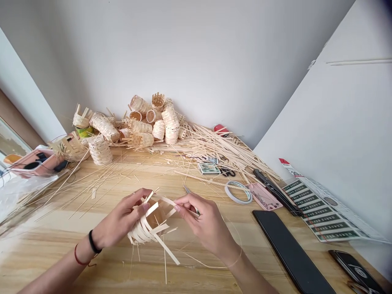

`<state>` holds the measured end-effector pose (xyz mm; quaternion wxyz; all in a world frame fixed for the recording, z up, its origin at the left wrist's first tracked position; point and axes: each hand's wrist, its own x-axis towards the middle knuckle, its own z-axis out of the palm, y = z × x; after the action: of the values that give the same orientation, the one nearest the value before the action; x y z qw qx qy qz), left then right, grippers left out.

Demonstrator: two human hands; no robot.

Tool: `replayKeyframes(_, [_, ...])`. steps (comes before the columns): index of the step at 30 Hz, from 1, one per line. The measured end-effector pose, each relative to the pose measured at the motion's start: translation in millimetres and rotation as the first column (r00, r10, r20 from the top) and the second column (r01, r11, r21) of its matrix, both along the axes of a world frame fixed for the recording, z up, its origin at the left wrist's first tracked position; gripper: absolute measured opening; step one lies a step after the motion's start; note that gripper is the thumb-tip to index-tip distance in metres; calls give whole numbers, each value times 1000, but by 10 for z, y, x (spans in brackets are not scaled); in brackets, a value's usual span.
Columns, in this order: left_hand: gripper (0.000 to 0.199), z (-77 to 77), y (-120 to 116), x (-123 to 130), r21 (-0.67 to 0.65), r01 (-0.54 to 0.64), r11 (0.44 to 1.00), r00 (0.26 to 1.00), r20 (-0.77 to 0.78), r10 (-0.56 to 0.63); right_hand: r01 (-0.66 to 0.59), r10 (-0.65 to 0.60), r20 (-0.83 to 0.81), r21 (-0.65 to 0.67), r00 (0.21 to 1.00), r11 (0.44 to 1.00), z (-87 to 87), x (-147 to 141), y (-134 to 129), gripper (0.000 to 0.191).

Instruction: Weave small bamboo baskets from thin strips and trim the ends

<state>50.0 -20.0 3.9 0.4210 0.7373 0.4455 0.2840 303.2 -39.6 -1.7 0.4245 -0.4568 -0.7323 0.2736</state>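
Pale wood-strip basket [140,233], tilted, head view, lower centre of frame. Likely risk: crack in the thin strip [165,199] from too sharp a bend, or loosened weave from a slack left grip. Left hand [124,216] angled from lower left, clamped on rim, thumb on top. Right hand [203,219] angled from lower right, thumb and forefinger pinched on strip; slim metal-tipped tool [187,189] alongside.
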Motion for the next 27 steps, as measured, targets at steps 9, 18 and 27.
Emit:
replayKeyframes(9, [41, 19, 32, -26, -114, 84, 990, 996, 47, -79, -24, 24, -17, -28, 1000, 999, -12, 116, 96, 15])
replayKeyframes(18, [46, 63, 52, -49, -94, 132, 987, 983, 143, -117, -59, 55, -79, -46, 995, 997, -43, 119, 101, 12])
replayKeyframes(27, [40, -8, 59, -91, -59, 32, 998, 984, 179, -21, -125, 112, -92, -151, 989, 981, -15, -6, 51, 9])
